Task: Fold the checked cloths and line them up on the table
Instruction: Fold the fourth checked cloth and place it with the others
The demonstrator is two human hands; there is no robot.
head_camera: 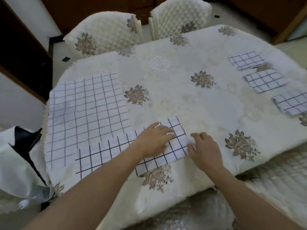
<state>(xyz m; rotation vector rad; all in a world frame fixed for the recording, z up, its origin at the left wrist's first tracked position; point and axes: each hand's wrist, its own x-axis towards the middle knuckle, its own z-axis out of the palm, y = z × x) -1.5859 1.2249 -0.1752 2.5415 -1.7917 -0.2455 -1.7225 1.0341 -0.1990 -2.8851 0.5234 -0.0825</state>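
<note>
A white cloth with black checks [106, 155] lies folded into a long strip near the table's front edge. My left hand [155, 138] rests flat on its right part with fingers straight. My right hand [205, 146] pinches the strip's right end with curled fingers. A larger unfolded checked cloth [86, 110] lies spread at the left, partly under the strip. Three folded checked cloths lie in a row at the far right: the first folded cloth [246, 60], the second [265, 81], the third [292, 103].
The table [191, 100] wears a cream cloth with flower patterns. Two quilted cream chairs [106, 32] stand behind it. A covered chair [18, 163] sits at the left, and a dark wooden door is at the far left.
</note>
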